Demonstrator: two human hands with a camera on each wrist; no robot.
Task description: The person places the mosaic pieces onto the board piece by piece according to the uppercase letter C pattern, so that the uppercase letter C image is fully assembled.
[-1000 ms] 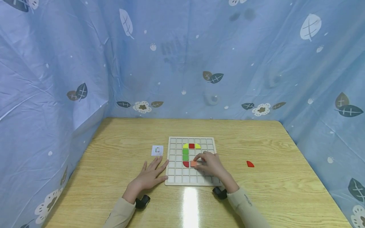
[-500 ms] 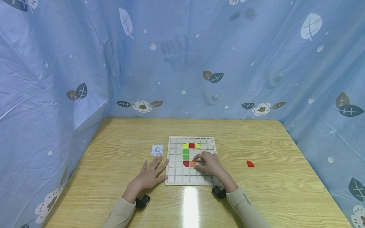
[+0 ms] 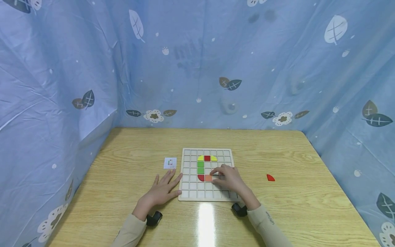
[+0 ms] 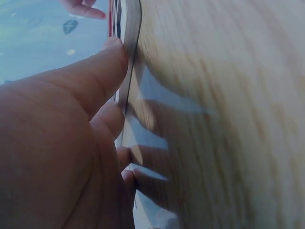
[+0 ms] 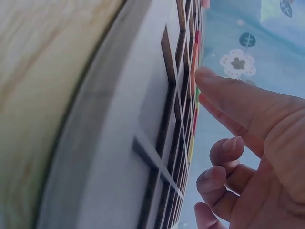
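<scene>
A pale wooden bench [image 3: 129, 171] with a glossy grain fills the floor of a small booth hung on three sides with a blue curtain [image 3: 197, 61] printed with leaves and flowers; a bright glare lies on the bench just in front of the grid board [image 3: 188, 192]. That board, a light wooden tray cut into square cells, is the landmark here, sitting near the middle of the bench. Inside it, toward its far edge, a yellow quarter piece [image 3: 201, 158], a red square [image 3: 207, 158] and a second yellow quarter [image 3: 214, 158] form a row; below the first yellow, two green squares [image 3: 201, 167] run toward the near side, ending in a red quarter piece [image 3: 201, 177]. Right beside that red quarter, in the next cell, lies an orange square [image 3: 208, 178]. The right hand [image 3: 229, 180] rests over the board's right half with fingers loosely bent, its fingertips at the orange square, touching rather than gripping it as far as the head view shows; the right wrist view shows the thumb extended toward the grid and the other fingers curled, holding nothing. The left hand [image 3: 162, 190] lies flat and released on the bench against the board's left edge, thumb touching its rim. Just left of the board's far corner lies a small pattern card [image 3: 170, 163]. Well to the right of the board, alone on the bench, lies a loose red quarter piece [image 3: 270, 177].
</scene>
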